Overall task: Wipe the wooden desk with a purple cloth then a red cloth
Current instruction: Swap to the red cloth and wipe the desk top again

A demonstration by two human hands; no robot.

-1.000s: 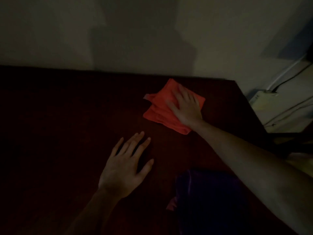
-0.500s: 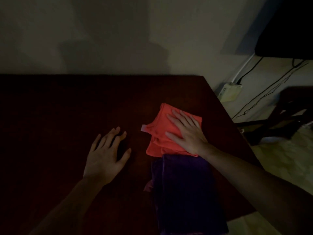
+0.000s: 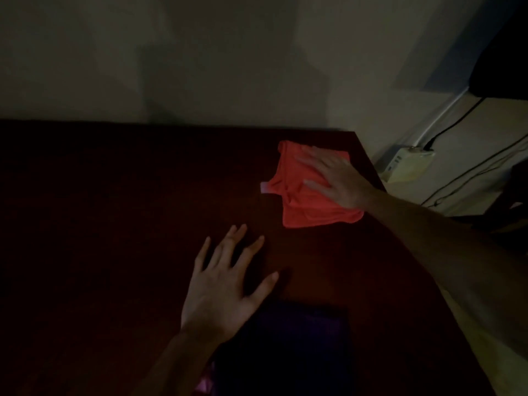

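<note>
The room is dim. A folded red cloth point(image 3: 303, 195) lies on the dark wooden desk point(image 3: 114, 224) near its far right corner. My right hand point(image 3: 334, 178) presses flat on the cloth's right half, fingers spread. My left hand point(image 3: 225, 284) rests palm down on the bare desk in the middle, fingers apart, holding nothing. A folded purple cloth point(image 3: 297, 347) lies at the near edge of the desk, just right of my left wrist.
The desk's right edge runs close beside the red cloth. Past it, a white power strip point(image 3: 405, 164) with cables hangs by the wall, and a dark piece of furniture point(image 3: 503, 61) stands at the top right. The wall point(image 3: 200, 67) backs the desk.
My right hand has pushed the red cloth away from the purple cloth toward the desk's far right corner. My left hand stays flat on the desk.
</note>
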